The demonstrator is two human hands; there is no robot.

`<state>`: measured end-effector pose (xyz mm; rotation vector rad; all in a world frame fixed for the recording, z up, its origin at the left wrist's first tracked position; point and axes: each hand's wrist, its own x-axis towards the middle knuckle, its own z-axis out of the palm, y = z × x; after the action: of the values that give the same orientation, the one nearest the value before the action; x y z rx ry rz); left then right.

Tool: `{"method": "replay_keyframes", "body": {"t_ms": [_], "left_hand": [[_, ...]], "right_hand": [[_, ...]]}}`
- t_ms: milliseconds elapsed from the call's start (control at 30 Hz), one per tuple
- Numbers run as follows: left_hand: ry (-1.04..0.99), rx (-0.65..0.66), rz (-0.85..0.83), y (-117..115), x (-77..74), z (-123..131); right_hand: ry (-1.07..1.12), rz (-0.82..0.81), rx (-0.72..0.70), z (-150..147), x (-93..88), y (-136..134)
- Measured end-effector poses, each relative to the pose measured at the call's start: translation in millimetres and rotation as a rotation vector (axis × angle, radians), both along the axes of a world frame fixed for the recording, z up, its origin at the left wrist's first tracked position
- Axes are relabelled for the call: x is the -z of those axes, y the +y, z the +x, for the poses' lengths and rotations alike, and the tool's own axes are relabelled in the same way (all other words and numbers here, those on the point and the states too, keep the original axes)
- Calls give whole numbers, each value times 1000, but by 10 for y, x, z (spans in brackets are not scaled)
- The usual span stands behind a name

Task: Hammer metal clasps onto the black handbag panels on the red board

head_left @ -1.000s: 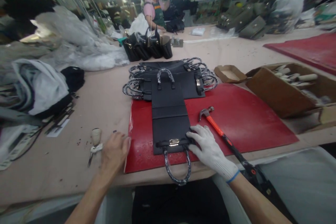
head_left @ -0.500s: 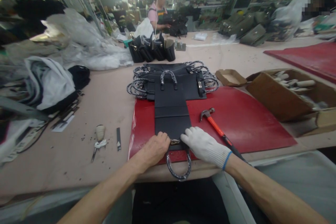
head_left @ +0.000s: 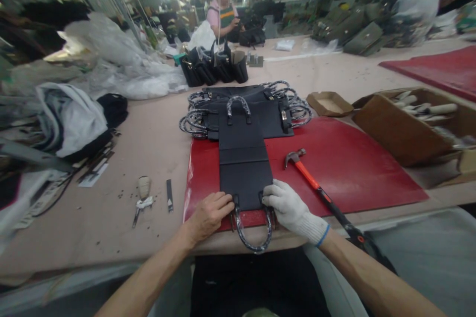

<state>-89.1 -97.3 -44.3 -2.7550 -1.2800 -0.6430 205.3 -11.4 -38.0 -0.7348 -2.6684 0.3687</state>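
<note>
A long black bag panel (head_left: 243,178) lies toward me, with plastic-wrapped handles at both ends. The near handle (head_left: 254,247) hangs over the table edge. At the panel's near left corner, my left hand (head_left: 210,215) is bare and closed, its fingertips on a narrow black strap (head_left: 232,222) beside the handle base. My right hand (head_left: 292,208), in a white knit glove with a blue cuff edge, is closed at the near right corner on a similar strap, mostly hidden by the fingers. The panel's far end rests on a stack of black bag pieces (head_left: 275,121) with wrapped handles.
Under the panel is a red mat (head_left: 334,158); a claw hammer (head_left: 308,178) lies on it to the right. An awl (head_left: 143,193) and a flat metal tool (head_left: 169,195) are at left. Cardboard box (head_left: 397,133) at right. Black bags (head_left: 211,69) stand behind; a person (head_left: 221,15) works beyond.
My hands have moved apart, from over the near end of the panel to its two sides. The metal fitting seen between them no longer shows there. The person beyond has raised a hand.
</note>
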Motion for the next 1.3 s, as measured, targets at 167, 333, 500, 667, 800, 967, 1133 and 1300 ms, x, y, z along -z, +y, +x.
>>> {"method": "replay_keyframes", "body": {"t_ms": [167, 333, 500, 667, 800, 967, 1133, 1300], "left_hand": [[-88, -122, 69, -103, 45, 124], [-114, -189, 84, -150, 59, 209], [-105, -233, 56, -209, 68, 278], [-112, -230, 36, -226, 76, 316], [-109, -220, 22, -209, 59, 316], [-81, -202, -19, -176, -2, 304], [-359, -220, 26, -172, 44, 277], [-555, -650, 44, -212, 87, -144]], "right_hand": [[181, -30, 158, -38, 19, -119], [151, -11, 326, -74, 53, -195], [149, 1, 270, -2, 149, -206], [189, 16, 267, 51, 173, -182], [205, 70, 224, 75, 196, -144], [228, 163, 232, 85, 283, -77], [248, 162, 227, 115, 362, -20], [247, 136, 199, 179, 410, 10]]}}
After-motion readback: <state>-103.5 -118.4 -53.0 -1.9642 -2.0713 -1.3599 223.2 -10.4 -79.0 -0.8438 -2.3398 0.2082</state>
